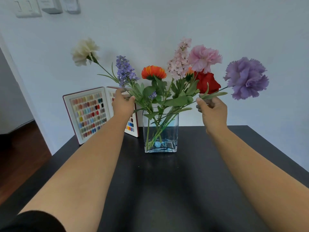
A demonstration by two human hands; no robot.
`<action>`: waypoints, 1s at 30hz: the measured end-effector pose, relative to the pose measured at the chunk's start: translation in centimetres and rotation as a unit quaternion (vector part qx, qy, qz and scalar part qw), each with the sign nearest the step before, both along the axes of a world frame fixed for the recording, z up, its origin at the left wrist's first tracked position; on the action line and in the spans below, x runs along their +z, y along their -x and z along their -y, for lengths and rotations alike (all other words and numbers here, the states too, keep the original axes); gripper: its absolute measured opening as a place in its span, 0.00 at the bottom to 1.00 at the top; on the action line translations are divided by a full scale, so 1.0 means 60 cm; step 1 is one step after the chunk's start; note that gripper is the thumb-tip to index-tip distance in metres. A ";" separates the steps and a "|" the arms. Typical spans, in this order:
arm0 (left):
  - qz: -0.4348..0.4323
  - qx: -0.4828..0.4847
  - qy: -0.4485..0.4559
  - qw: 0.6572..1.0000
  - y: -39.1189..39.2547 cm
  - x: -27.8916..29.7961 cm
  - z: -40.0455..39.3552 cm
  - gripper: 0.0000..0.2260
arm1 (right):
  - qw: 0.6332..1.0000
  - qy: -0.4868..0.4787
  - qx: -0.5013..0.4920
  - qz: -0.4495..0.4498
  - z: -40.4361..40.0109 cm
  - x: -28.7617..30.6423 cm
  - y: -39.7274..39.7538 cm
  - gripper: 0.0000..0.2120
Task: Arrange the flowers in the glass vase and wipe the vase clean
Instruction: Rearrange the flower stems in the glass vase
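A square glass vase [173, 131] stands on the black table [158, 190] and holds several artificial flowers. Among them are a white carnation [84, 51], a purple lilac spike [124, 70], an orange bloom [153, 72], a pale pink spike [179, 60], a pink carnation [204, 58] and a red flower [208, 83]. My left hand [122, 104] pinches the white carnation's stem to the left of the vase. My right hand [213, 109] grips the stem of a purple carnation [246, 77] that leans out to the right. Blue pebbles lie at the vase bottom.
An open display book of coloured nail samples [88, 114] stands against the white wall behind the vase's left side. The table's left edge drops to a dark wooden floor [18, 156]. Light switches [27, 7] sit high on the wall.
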State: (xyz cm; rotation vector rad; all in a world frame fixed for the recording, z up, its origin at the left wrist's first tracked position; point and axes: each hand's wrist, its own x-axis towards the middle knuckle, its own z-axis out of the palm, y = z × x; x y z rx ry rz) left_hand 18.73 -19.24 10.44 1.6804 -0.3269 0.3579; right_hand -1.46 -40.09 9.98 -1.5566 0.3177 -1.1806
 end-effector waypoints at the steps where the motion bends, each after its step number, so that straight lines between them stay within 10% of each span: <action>1: 0.016 0.005 0.000 1.000 0.002 0.003 0.000 0.16 | 1.000 0.011 0.003 0.001 0.001 0.006 -0.002 0.03; 14: 0.186 -0.017 -0.109 0.976 0.025 0.073 0.007 0.19 | 0.990 0.140 -0.009 -0.023 0.001 0.136 -0.047 0.06; 30: 0.189 -0.055 -0.167 0.966 0.029 0.096 0.025 0.17 | 0.978 0.187 0.051 -0.073 -0.034 0.197 -0.102 0.05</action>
